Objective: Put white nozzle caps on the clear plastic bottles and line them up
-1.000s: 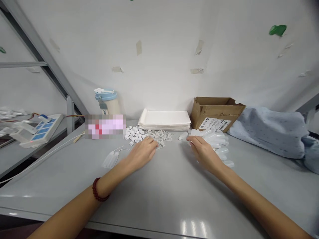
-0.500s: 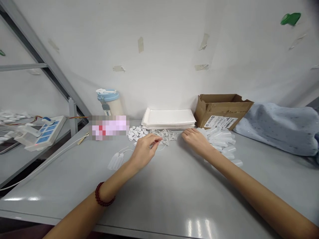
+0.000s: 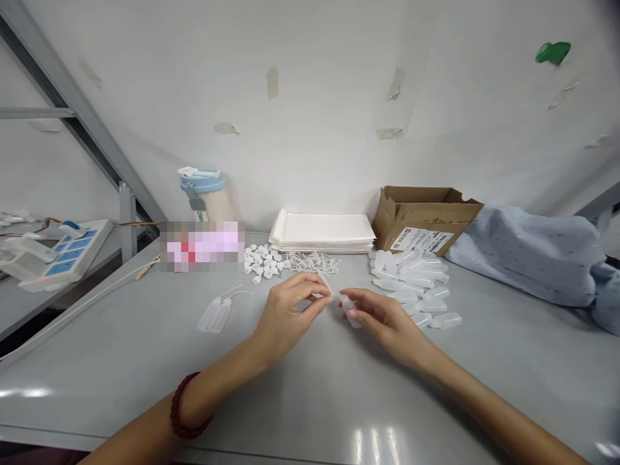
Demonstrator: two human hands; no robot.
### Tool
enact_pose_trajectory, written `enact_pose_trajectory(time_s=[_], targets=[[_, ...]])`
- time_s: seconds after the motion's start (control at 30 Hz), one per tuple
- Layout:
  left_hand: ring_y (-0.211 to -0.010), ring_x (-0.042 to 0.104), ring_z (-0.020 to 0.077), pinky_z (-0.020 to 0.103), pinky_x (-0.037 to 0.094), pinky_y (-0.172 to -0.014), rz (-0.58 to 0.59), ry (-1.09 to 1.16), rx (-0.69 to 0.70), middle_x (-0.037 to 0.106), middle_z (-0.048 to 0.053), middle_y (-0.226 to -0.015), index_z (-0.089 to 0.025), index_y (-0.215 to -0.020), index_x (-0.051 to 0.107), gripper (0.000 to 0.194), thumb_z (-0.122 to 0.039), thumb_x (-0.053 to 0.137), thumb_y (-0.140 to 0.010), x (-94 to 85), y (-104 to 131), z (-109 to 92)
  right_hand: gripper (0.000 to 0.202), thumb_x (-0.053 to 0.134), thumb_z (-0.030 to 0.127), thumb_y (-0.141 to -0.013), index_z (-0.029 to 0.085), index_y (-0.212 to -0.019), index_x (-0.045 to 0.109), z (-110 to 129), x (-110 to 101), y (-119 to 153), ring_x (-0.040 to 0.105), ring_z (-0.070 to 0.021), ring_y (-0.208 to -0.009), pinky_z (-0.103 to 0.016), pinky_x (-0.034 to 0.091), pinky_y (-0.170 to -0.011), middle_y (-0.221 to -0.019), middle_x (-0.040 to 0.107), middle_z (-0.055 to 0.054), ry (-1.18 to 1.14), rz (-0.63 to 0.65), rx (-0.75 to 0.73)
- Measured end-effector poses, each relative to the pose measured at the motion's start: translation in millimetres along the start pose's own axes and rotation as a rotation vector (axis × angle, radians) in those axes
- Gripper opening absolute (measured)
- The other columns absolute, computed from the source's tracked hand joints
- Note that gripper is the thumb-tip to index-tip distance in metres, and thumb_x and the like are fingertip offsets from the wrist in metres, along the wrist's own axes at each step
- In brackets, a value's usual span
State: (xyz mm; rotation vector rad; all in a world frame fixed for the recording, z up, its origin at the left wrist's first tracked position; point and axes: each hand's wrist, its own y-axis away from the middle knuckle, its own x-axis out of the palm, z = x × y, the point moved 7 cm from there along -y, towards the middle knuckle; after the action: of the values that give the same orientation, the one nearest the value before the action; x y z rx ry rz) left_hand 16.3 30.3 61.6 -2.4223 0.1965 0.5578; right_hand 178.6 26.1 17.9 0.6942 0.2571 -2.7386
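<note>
Translucent bottle (image 3: 351, 314) mid-width over bench (image 3: 310, 400) | open room toward front edge | long axis slanted, narrow end back-left | right hand (image 3: 394, 326) pinching it; left hand (image 3: 285, 313) pinching thin white strip (image 3: 325, 282)

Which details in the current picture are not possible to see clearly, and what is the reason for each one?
All in the head view:
Thin white piece at the left hand: small, partly covered by the fingers.
Translucent piece in the right hand: partly covered by that hand.
Inside bottom of the brown box: hidden by its front wall.
Box label: print too small.
Pink item: blurred by mosaic.
</note>
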Motion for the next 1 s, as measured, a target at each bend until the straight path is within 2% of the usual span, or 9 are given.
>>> enact_pose_trajectory(time_s=[0.13,0.33,0.53,0.73,0.87,1.0], targets=[[-0.078,0.065,0.0125,0.022,0.052,-0.072,0.000,0.036,0.000,0.068,0.002,-0.084,-0.017,-0.077,0.070,0.011,-0.007,0.065,-0.079,6.1,4,-3,0.031,0.053,0.030,-0.089,0.022,-0.119,0.055,-1,12,4,0.061,-0.0181,-0.081,-0.033,0.049,-0.075,-0.087,0.066,-0.003,-0.145,0.020,0.023],[-0.075,0.065,0.0118,0.020,0.053,-0.069,0.042,0.041,0.016,0.069,0.004,-0.083,-0.014,-0.080,0.071,0.009,-0.007,0.066,-0.078,11.9,6,-5,0.030,0.053,0.029,-0.089,0.023,-0.118,0.052,2,18,9,0.063,-0.0181,-0.085,-0.032,0.049,-0.072,-0.094,0.067,-0.005,-0.243,0.008,0.032],[-0.074,0.066,0.0115,0.020,0.053,-0.070,0.044,0.009,0.057,0.070,0.003,-0.081,-0.015,-0.079,0.071,0.014,-0.007,0.060,-0.082,9.6,6,-15,0.030,0.054,0.030,-0.089,0.023,-0.118,0.052,6,16,13,0.065,-0.0192,-0.088,-0.033,0.049,-0.072,-0.094,0.067,-0.006,-0.226,-0.037,0.022],[-0.074,0.067,0.0119,0.021,0.054,-0.070,0.026,0.020,0.060,0.072,0.002,-0.080,-0.015,-0.079,0.070,0.010,-0.008,0.063,-0.080,8.6,7,-14,0.032,0.054,0.029,-0.089,0.025,-0.120,0.051,8,16,14,0.066,-0.0198,-0.089,-0.035,0.052,-0.073,-0.103,0.067,-0.007,-0.210,-0.051,0.002],[-0.077,0.069,0.0131,0.022,0.057,-0.072,0.024,-0.011,0.107,0.074,0.003,-0.084,-0.015,-0.084,0.070,0.011,-0.008,0.063,-0.081,10.7,10,-15,0.036,0.061,0.029,-0.084,0.024,-0.118,0.052,4,13,15,0.066,-0.0190,-0.087,-0.034,0.053,-0.073,-0.100,0.068,-0.006,-0.225,-0.128,0.022],[-0.079,0.071,0.0139,0.022,0.058,-0.075,-0.008,-0.050,0.168,0.075,0.006,-0.089,-0.014,-0.089,0.069,0.012,-0.009,0.065,-0.079,11.0,12,-18,0.029,0.067,0.030,-0.079,0.022,-0.105,0.059,3,11,17,0.066,-0.0171,-0.080,-0.032,0.053,-0.073,-0.090,0.069,-0.004,-0.288,-0.179,0.061]])
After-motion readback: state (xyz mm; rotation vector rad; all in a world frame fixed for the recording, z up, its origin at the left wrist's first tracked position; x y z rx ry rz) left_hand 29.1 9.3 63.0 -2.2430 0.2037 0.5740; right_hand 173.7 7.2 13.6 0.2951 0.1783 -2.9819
